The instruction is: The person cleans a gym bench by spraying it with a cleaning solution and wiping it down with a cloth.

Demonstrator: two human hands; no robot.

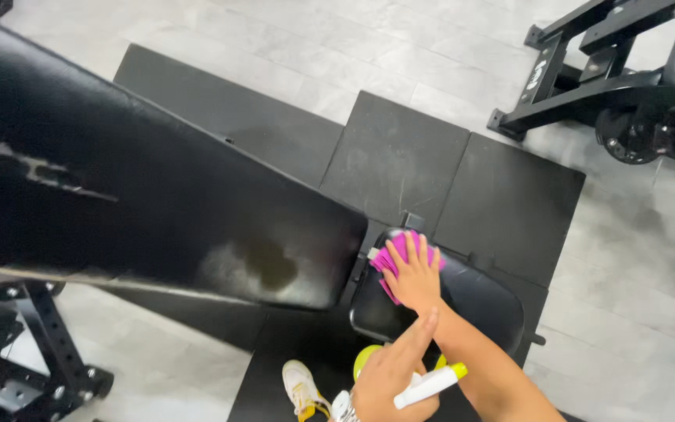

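On the black seat pad (478, 301), right hand (414, 277) lies flat, fingers spread, pressing a pink cloth (397, 252); left hand (391, 377) grips a spray bottle (429, 384).

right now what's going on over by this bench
A person is pressing a pink cloth onto the small black seat pad of a weight bench with the right hand, fingers spread flat over it. The left hand holds a spray bottle with a yellow-tipped nozzle, nearer the body. The long black back pad shows a damp-looking patch near its lower end.
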